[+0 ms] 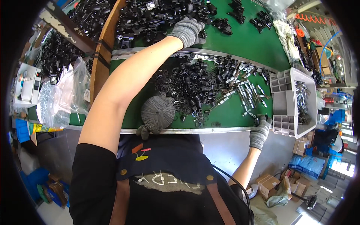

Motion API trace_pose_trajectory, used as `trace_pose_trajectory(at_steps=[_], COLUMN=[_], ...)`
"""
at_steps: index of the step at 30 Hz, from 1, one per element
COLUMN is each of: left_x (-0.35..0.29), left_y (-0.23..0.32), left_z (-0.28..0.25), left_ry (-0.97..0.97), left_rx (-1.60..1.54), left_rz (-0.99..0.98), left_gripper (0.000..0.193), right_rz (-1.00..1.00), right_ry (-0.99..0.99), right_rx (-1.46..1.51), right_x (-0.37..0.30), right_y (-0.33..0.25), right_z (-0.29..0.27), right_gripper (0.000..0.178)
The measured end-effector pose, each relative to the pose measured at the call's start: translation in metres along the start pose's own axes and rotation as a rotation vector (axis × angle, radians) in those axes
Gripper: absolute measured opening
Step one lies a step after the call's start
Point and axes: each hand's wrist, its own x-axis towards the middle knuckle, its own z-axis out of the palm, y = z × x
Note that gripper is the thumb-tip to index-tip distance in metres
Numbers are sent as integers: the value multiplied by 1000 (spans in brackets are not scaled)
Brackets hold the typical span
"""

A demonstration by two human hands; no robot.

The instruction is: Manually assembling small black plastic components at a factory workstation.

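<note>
My left hand, in a grey knitted glove, reaches to the right edge of a heap of black parts on the raised green shelf. Its fingers and thumb curl round something dark among the parts, too hidden to name. My right hand, gloved alike, is at the bench's front edge beside the grey crate, fingers bent; what they hold, if anything, cannot be made out. Between my arms lie black rings and sleeves, with silvery pins and springs to their right. A round grey knitted item rests at the front edge.
The grey plastic crate at right holds metal pieces. A wooden board stands along the left side, with clear plastic bags beyond it. A metal rail divides shelf from bench. Smaller black clusters lie farther right.
</note>
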Motion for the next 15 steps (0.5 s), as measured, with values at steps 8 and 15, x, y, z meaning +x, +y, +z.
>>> trace_pose_trajectory(at_steps=[8, 15], left_x=[-86, -215], left_y=[-30, 27], left_z=[-40, -108], left_ry=[108, 349], left_rx=[-1340, -2755], left_rz=[-531, -786], left_gripper=[54, 46], right_rz=[-32, 127], right_ry=[220, -323], right_rx=[300, 1326], right_x=[-8, -26], right_y=[-75, -237], right_z=[-36, -48], right_gripper=[24, 22])
